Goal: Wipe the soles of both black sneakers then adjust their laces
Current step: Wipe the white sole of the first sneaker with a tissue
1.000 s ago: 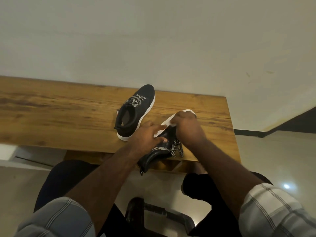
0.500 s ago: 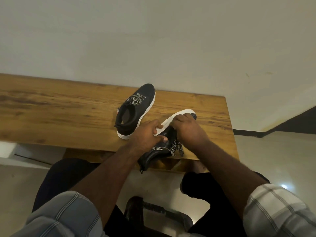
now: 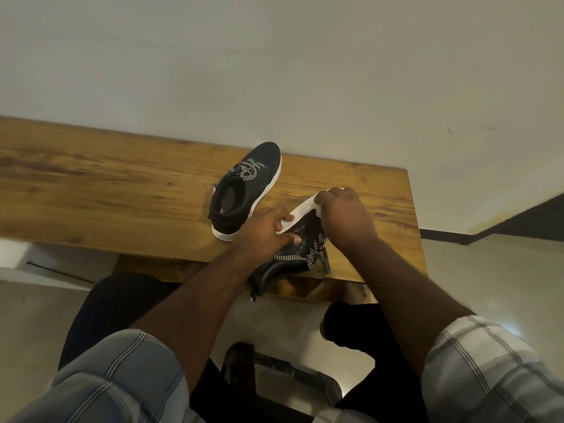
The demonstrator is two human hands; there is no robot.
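Head view looks down over my forearms to a wooden table [image 3: 122, 190] set against a pale wall. One black sneaker [image 3: 247, 190] stands upright on its white sole near the middle of the table, toe toward the wall, its black-and-white laces [image 3: 248, 171] bunched on top. The second sneaker [image 3: 293, 248] is tipped on its side at the near edge of the table, white sole [image 3: 300, 210] turned up and to the left, heel hanging past the edge toward me. My left hand [image 3: 262, 232] has its grip closed round the middle of this sneaker, fingers curled over the sole, thumb on the black upper. My right hand [image 3: 345, 218] has its grip curled over the toe end, fingertips on the sole rim; I cannot tell whether a cloth sits under them. Loose laces [image 3: 317, 254] of this sneaker dangle below my right wrist, over the table edge. Plaid sleeves [image 3: 488, 370] cover my upper arms, and a dark stool [image 3: 274, 374] shows between my knees on the floor.
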